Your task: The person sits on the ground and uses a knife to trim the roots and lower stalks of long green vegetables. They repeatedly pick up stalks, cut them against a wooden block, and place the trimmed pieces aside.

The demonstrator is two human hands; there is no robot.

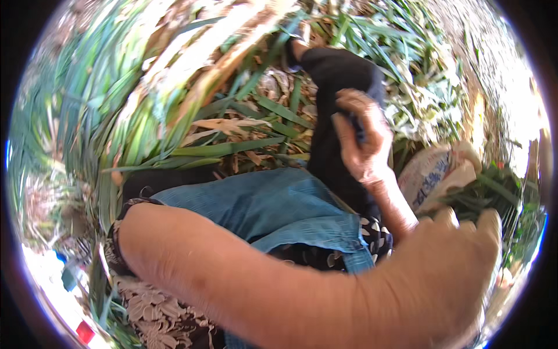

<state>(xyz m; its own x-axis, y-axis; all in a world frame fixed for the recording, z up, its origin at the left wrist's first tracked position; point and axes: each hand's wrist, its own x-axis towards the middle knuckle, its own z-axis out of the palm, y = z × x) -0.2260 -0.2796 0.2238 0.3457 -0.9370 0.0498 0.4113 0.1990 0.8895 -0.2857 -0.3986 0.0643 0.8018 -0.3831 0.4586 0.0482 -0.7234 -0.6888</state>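
My left arm crosses the foreground from the left. My left hand is at the lower right with its back to me, close to dark green leaves; its fingers bend out of sight, so what it holds is hidden. My right hand is over my black-trousered leg, thumb and fingers curved around a gap. Something dark blue shows in that gap, but blur hides whether it is held. Long leek or scallion stalks, with pale shafts and green leaves, lie in a thick heap ahead and left.
A blue apron covers my lap. Between my legs lie loose green leaves and dry husks. More stripped leaves are piled beyond my right leg. A printed sack stands at my right.
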